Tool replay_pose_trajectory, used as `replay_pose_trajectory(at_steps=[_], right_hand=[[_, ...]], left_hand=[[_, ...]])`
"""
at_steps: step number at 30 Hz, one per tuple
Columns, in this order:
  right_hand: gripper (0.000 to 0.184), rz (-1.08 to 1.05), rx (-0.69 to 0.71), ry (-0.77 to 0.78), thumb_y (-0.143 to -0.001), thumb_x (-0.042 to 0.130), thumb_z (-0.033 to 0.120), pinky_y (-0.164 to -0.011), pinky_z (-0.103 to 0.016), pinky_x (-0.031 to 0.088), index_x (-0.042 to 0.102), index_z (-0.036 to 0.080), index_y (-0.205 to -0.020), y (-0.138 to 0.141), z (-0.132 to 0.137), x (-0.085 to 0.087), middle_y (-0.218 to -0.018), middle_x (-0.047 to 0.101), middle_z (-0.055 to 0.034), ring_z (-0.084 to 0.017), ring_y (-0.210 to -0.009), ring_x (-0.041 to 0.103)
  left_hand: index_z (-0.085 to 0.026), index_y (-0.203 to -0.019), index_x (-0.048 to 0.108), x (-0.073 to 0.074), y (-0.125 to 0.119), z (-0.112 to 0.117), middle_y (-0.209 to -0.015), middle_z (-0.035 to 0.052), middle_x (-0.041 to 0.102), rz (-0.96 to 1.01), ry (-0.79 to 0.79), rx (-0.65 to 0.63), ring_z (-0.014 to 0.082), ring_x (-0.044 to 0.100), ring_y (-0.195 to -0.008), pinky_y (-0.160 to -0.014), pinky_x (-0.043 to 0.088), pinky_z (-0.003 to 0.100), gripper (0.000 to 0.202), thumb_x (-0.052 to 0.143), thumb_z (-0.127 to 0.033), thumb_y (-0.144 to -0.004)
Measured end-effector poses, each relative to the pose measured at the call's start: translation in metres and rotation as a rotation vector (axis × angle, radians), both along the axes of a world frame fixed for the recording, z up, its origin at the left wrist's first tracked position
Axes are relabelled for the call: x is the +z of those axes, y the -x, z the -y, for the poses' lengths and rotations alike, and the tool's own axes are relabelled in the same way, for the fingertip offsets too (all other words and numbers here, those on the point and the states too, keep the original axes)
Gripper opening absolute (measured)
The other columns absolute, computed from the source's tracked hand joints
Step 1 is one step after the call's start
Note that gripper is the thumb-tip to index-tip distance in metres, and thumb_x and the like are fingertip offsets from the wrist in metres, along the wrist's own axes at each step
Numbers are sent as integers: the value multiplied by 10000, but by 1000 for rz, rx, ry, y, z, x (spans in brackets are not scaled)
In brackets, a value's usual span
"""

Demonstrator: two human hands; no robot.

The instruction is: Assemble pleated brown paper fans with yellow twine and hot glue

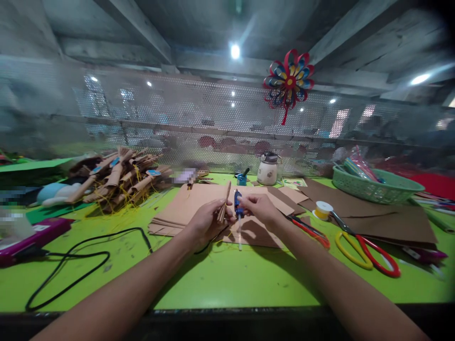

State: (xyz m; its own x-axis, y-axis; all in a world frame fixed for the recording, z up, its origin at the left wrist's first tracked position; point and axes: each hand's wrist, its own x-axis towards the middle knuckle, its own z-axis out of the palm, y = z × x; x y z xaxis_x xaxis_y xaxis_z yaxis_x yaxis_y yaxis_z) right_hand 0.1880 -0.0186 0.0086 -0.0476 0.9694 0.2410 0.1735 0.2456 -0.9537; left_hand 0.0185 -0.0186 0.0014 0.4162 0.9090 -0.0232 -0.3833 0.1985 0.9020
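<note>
My left hand (209,217) is closed on a narrow folded piece of brown paper (225,203), which stands nearly upright between thumb and fingers. Close beside it, my right hand (261,208) grips a small blue glue gun (238,201), its tip pointing away from me. A whitish glue stick (240,234) sticks out of the gun's back end toward me. Beneath both hands lie stacked sheets of brown kraft paper (174,215). Some thin yellow string shows near the left hand's fingers.
At left lie a heap of rolled paper bundles (124,177), a purple power strip (46,234) and a black cord (67,255). On the right are red-handled scissors (313,234), larger scissors (369,251), a yellow string spool (323,210) and a green basket (380,187). A jar (268,170) stands behind.
</note>
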Motion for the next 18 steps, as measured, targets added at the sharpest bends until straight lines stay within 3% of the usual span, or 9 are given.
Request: replay_pose_trajectory(at_steps=[3,9,14,18], right_hand=[[251,105,104,-28,-674,698,380,-572,-245,403,650,133,-674,12,3,-9,-614,599,1,-118,-573,519],[89,174,77,-104,-685,611,200,-634,-264,411,565,158,-622,29,13,-13,-641,570,4,-131,-632,523],[141,-107,320,189,-667,617,253,-558,-254,440,498,178,-666,37,29,-4,-594,617,10,-117,-520,564],[174,-115,371,302,-676,632,275,-469,-221,421,493,170,-680,47,39,-6,-581,657,-14,-111,-433,576]], left_hand=[[-117,-876,605,-1,3,-5,-692,53,637,-44,-77,94,136,596,-619,-634,490,252,164,515,-249,-837],[-113,-869,644,-7,5,-14,-678,24,607,-82,-170,132,120,567,-593,-582,469,224,195,556,-278,-814],[-112,-864,646,-4,6,-12,-700,36,607,9,-24,120,127,581,-572,-535,468,233,172,544,-243,-820],[-101,-856,647,0,5,-9,-690,45,604,44,117,160,124,592,-579,-562,494,238,155,530,-200,-834]])
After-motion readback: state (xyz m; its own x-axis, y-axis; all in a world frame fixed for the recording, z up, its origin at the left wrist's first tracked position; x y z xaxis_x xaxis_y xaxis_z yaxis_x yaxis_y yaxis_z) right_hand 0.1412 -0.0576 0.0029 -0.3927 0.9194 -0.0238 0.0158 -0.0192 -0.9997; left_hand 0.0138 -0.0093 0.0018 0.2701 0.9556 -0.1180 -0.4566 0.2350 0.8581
